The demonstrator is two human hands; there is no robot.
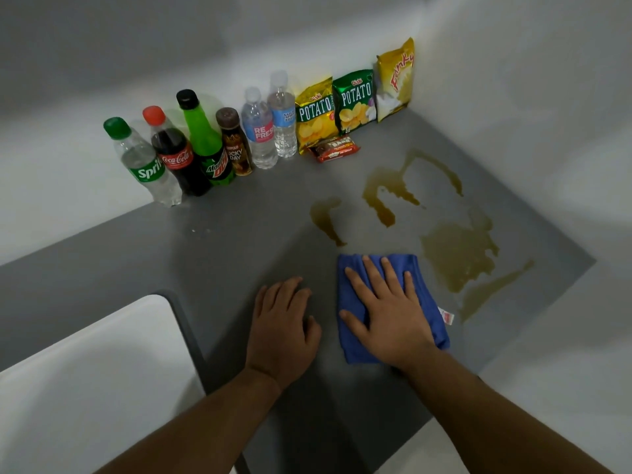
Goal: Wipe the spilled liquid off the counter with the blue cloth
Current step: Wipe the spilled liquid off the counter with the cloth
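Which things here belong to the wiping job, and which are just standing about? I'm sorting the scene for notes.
In the job: blue cloth under the right hand, brown spill, grey counter.

Standing about: left hand resting bare on the counter, drink bottles, snack bags, chocolate bar.

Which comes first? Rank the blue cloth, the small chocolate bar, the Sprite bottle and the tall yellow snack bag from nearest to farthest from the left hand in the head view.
1. Blue cloth, just right of the left hand, under the right hand.
2. Sprite bottle, far left by the wall.
3. Chocolate bar, ahead, below the chip bags; close to the Sprite bottle in rank.
4. Yellow snack bag, back right corner.
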